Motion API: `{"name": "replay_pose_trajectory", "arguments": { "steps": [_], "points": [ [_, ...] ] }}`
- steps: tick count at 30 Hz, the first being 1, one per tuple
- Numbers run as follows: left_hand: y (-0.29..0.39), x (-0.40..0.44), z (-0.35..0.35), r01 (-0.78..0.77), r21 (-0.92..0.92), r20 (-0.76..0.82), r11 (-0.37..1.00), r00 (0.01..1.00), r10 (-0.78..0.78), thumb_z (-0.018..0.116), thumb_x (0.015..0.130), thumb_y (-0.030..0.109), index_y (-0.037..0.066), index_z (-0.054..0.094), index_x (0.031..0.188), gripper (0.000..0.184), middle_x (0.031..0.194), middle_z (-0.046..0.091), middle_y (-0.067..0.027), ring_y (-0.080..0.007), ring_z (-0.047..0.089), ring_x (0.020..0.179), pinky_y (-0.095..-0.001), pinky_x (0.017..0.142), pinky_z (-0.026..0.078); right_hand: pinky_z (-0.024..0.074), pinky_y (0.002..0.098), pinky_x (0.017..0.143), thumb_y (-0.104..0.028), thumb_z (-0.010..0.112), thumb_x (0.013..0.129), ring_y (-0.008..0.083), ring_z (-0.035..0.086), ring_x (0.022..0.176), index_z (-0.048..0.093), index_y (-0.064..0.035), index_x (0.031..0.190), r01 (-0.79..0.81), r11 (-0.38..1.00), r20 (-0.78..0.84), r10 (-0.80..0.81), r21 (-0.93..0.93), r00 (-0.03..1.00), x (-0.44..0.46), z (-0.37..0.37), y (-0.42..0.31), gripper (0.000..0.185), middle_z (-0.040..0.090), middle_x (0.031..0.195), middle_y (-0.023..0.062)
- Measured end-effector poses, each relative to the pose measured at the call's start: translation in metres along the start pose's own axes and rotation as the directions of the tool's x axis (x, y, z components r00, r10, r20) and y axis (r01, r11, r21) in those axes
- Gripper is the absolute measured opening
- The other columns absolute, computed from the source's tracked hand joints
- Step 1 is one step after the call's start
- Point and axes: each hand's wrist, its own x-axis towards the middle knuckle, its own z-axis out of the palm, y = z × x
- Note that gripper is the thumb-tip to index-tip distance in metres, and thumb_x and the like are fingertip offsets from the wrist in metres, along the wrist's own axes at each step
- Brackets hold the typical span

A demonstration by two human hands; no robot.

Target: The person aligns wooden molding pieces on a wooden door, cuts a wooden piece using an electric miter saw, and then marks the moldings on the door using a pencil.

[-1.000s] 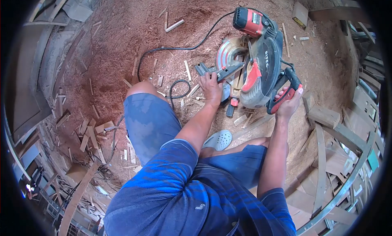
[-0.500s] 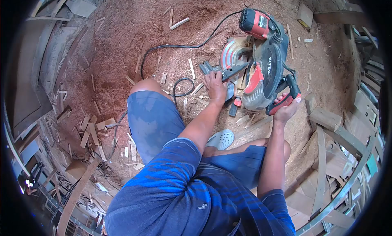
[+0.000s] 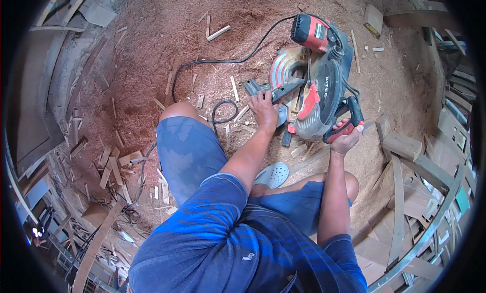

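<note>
A red and black miter saw (image 3: 331,85) stands on the dusty floor before me, its motor pointing away. My right hand (image 3: 346,138) is wrapped around the saw's red and black handle (image 3: 358,110). Over the near side of the dark metal fence (image 3: 287,90), left of the blade guard (image 3: 308,123), the fingers of my left hand (image 3: 264,110) are curled. Whether they also press a piece of wood there is hidden. The round saw base (image 3: 278,70) shows beyond the fence.
A black power cord (image 3: 217,61) loops across the sawdust to the left. Wood offcuts (image 3: 114,169) lie scattered about, with a wooden block (image 3: 373,20) at far right. Thicker beams (image 3: 405,146) lie near my right knee. My foot in a pale clog (image 3: 276,174) is close to the saw.
The saw and both hands appear slightly farther left and lower in view, partly because the camera shifted. Both hands keep their places on the saw.
</note>
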Motion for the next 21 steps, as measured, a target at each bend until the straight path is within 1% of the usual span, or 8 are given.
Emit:
{"name": "replay_pose_trajectory", "arguments": {
  "steps": [5, 9, 12, 14, 16, 17, 19, 21],
  "points": [
    [0.000, 0.000, 0.001, -0.001, 0.020, -0.003, 1.000, 1.000, 0.001, 0.088, 0.073, 0.013, 0.012, 0.065, 0.110, 0.043, 0.123, 0.062, -0.0111, -0.0376, 0.055, 0.121, -0.0540, 0.108, 0.041, 0.0558, 0.0324, 0.069, -0.065, 0.039, 0.113, 0.0188, 0.063, 0.077, 0.061, 0.0004, 0.111, 0.005, 0.999, -0.007, -0.005, 0.038, 1.000, -0.005, -0.008, 0.023, 0.069, 0.062, 0.094, 0.0087],
    [0.000, 0.000, 0.001, -0.010, 0.009, 0.002, 1.000, 1.000, 0.010, 0.090, 0.073, 0.014, 0.011, 0.066, 0.111, 0.045, 0.122, 0.062, -0.0106, -0.0365, 0.055, 0.121, -0.0532, 0.108, 0.040, 0.0582, 0.0344, 0.072, -0.066, 0.038, 0.112, 0.0215, 0.064, 0.079, 0.061, 0.0015, 0.110, -0.002, 0.989, -0.041, 0.008, 0.146, 0.999, -0.011, -0.017, 0.065, 0.071, 0.063, 0.094, 0.0101],
    [0.001, 0.000, 0.000, -0.020, -0.002, -0.006, 1.000, 1.000, 0.020, 0.091, 0.072, 0.013, 0.011, 0.066, 0.109, 0.045, 0.122, 0.062, -0.0102, -0.0358, 0.055, 0.120, -0.0525, 0.108, 0.040, 0.0589, 0.0353, 0.073, -0.067, 0.038, 0.112, 0.0223, 0.065, 0.081, 0.061, 0.0014, 0.111, -0.020, 0.995, -0.019, 0.022, 0.099, 1.000, -0.011, -0.019, 0.061, 0.072, 0.064, 0.094, 0.0111],
    [0.000, 0.000, 0.000, -0.024, -0.002, -0.010, 1.000, 1.000, 0.024, 0.091, 0.072, 0.014, 0.011, 0.067, 0.109, 0.044, 0.122, 0.062, -0.0103, -0.0358, 0.055, 0.120, -0.0525, 0.108, 0.040, 0.0584, 0.0327, 0.069, -0.066, 0.038, 0.113, 0.0195, 0.065, 0.076, 0.062, -0.0001, 0.111, -0.001, 0.999, -0.012, 0.001, 0.044, 1.000, -0.007, -0.011, 0.036, 0.070, 0.065, 0.092, 0.0097],
    [-0.001, 0.003, 0.001, -0.017, 0.020, -0.007, 1.000, 1.000, 0.017, 0.091, 0.073, 0.016, 0.011, 0.066, 0.110, 0.045, 0.121, 0.062, -0.0110, -0.0360, 0.055, 0.120, -0.0530, 0.109, 0.040, 0.0577, 0.0311, 0.066, -0.065, 0.037, 0.114, 0.0175, 0.064, 0.072, 0.063, -0.0009, 0.110, -0.002, 0.999, 0.020, 0.003, -0.036, 1.000, 0.001, 0.002, -0.006, 0.069, 0.065, 0.088, 0.0080],
    [-0.002, 0.003, 0.001, -0.018, 0.029, -0.007, 0.999, 1.000, 0.018, 0.090, 0.073, 0.016, 0.012, 0.066, 0.111, 0.046, 0.121, 0.062, -0.0115, -0.0362, 0.055, 0.121, -0.0533, 0.109, 0.040, 0.0560, 0.0294, 0.061, -0.066, 0.038, 0.114, 0.0151, 0.062, 0.065, 0.064, -0.0018, 0.112, -0.007, 0.999, 0.018, 0.008, -0.046, 1.000, 0.011, 0.012, -0.029, 0.070, 0.064, 0.082, 0.0052],
    [-0.006, 0.000, 0.006, -0.033, 0.044, 0.000, 0.999, 0.999, 0.033, 0.091, 0.074, 0.018, 0.012, 0.066, 0.113, 0.047, 0.121, 0.062, -0.0126, -0.0369, 0.055, 0.122, -0.0537, 0.109, 0.041, 0.0558, 0.0300, 0.060, -0.069, 0.040, 0.112, 0.0151, 0.063, 0.064, 0.065, -0.0005, 0.114, -0.145, 0.978, 0.065, 0.156, -0.150, 0.986, 0.040, 0.027, -0.081, 0.073, 0.063, 0.079, 0.0043],
    [-0.005, -0.002, 0.002, -0.029, 0.032, 0.019, 0.999, 0.999, 0.028, 0.091, 0.076, 0.022, 0.011, 0.065, 0.112, 0.046, 0.120, 0.061, -0.0127, -0.0366, 0.056, 0.122, -0.0535, 0.110, 0.040, 0.0558, 0.0308, 0.058, -0.071, 0.041, 0.112, 0.0151, 0.065, 0.064, 0.066, 0.0021, 0.120, -0.113, 0.945, 0.060, 0.138, -0.308, 0.989, 0.067, 0.054, -0.129, 0.077, 0.063, 0.079, 0.0042]
  ]
}}
